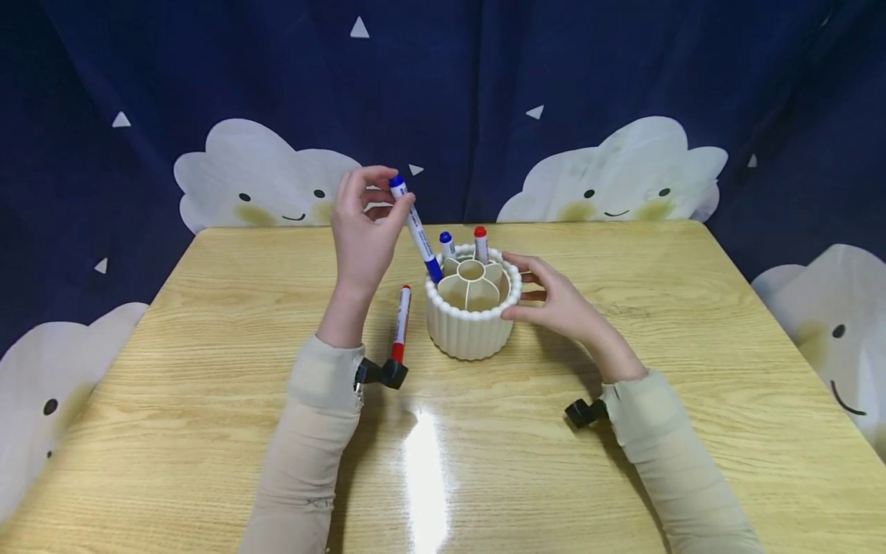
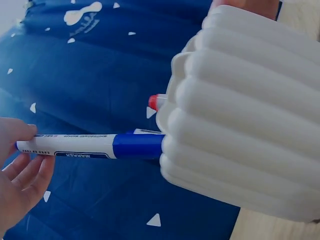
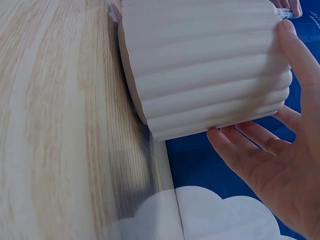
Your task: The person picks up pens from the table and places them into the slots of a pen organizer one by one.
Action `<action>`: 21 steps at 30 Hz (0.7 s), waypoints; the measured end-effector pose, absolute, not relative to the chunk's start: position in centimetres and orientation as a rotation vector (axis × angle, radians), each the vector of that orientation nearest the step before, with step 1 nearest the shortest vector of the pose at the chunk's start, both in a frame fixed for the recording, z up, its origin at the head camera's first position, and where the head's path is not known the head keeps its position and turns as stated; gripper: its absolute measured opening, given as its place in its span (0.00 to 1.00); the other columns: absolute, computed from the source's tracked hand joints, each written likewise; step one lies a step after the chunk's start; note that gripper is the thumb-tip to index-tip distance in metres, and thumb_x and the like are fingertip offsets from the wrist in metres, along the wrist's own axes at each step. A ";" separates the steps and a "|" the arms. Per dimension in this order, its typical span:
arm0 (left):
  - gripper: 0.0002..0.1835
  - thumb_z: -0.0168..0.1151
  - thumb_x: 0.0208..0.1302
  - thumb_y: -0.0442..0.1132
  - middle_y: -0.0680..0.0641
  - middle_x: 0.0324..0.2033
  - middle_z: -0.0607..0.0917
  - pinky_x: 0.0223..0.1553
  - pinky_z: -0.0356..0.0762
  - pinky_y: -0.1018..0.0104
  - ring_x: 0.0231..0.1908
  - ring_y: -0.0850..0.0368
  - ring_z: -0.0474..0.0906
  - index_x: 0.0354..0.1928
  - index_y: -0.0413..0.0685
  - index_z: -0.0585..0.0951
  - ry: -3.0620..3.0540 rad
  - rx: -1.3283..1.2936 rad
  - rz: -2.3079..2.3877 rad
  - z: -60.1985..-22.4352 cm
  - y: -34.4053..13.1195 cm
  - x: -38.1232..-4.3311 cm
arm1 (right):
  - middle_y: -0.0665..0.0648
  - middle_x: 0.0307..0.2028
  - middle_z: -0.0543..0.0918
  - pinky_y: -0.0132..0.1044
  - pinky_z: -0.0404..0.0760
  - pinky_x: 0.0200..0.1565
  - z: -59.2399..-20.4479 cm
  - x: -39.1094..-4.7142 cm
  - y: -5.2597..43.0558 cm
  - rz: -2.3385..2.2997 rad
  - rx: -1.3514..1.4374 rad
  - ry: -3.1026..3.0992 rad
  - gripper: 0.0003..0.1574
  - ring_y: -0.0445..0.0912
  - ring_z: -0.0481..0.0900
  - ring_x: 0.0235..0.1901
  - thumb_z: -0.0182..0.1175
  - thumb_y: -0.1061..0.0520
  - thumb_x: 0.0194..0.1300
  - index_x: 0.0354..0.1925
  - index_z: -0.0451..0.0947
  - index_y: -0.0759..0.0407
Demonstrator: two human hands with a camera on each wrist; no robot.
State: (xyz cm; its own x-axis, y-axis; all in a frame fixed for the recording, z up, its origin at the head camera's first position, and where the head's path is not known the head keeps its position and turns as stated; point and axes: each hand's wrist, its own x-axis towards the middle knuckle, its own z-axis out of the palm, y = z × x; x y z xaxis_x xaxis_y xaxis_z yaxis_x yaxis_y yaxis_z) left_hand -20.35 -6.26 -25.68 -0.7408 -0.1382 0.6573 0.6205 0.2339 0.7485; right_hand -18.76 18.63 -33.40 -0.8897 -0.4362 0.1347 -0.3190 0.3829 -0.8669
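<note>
My left hand (image 1: 364, 223) pinches a blue whiteboard marker (image 1: 418, 231) near its upper end, between thumb and fingers. The marker slants down to the right, and its lower blue end (image 2: 137, 146) is at the left rim of a cream ribbed pen holder (image 1: 471, 335). Around the holder's right side, my right hand (image 1: 554, 300) holds it with thumb in front and fingers behind; the thumb (image 3: 295, 47) lies near the rim in the right wrist view. Another blue marker (image 1: 447, 245) and a red marker (image 1: 481, 245) stand in the holder's back compartments.
On the wooden table (image 1: 208, 369), left of the holder, lies a red marker (image 1: 401, 323), close to the left wrist's black camera (image 1: 394, 375). A dark blue curtain (image 1: 443, 92) with white clouds hangs behind the table's far edge.
</note>
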 end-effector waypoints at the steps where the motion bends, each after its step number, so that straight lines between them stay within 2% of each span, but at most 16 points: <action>1: 0.15 0.61 0.49 0.32 0.43 0.33 0.70 0.32 0.75 0.68 0.31 0.57 0.74 0.40 0.36 0.72 -1.893 -0.444 -1.567 -26.0 -6.3 -20.6 | 0.50 0.56 0.62 0.46 0.69 0.48 -33.4 -18.8 18.6 -1.541 -0.686 2.509 0.47 0.47 0.67 0.49 0.66 0.53 0.44 0.61 0.54 0.51; 9: 0.16 0.62 0.48 0.39 0.48 0.33 0.70 0.31 0.75 0.67 0.30 0.61 0.73 0.39 0.42 0.72 -1.944 -0.443 -1.564 -28.7 -6.5 -22.2 | 0.52 0.57 0.61 0.46 0.69 0.48 -33.3 -18.8 18.5 -1.556 -0.715 2.509 0.48 0.49 0.67 0.49 0.66 0.54 0.43 0.60 0.55 0.54; 17: 0.16 0.63 0.47 0.37 0.50 0.32 0.71 0.28 0.74 0.71 0.29 0.60 0.73 0.38 0.41 0.70 -1.969 -0.444 -1.650 -30.2 -6.6 -22.5 | 0.57 0.57 0.62 0.44 0.70 0.48 -33.4 -18.9 18.4 -1.589 -0.786 2.500 0.48 0.53 0.66 0.50 0.66 0.58 0.42 0.60 0.55 0.58; 21: 0.16 0.63 0.47 0.35 0.49 0.31 0.72 0.29 0.75 0.69 0.29 0.58 0.72 0.38 0.40 0.70 -1.970 -0.462 -1.668 -30.0 -6.6 -22.1 | 0.57 0.57 0.61 0.44 0.70 0.48 -33.4 -18.9 18.5 -1.587 -0.795 2.499 0.48 0.54 0.65 0.50 0.66 0.59 0.43 0.60 0.54 0.59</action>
State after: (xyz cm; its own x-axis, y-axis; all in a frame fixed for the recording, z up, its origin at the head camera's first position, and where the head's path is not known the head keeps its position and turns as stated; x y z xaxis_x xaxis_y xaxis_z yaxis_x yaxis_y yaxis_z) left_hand -22.14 -6.59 -30.04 -0.8104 -0.0683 0.5819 0.5627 0.1861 0.8054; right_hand -18.94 18.45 -33.44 -0.8628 -0.4618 0.2059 -0.3826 0.3302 -0.8629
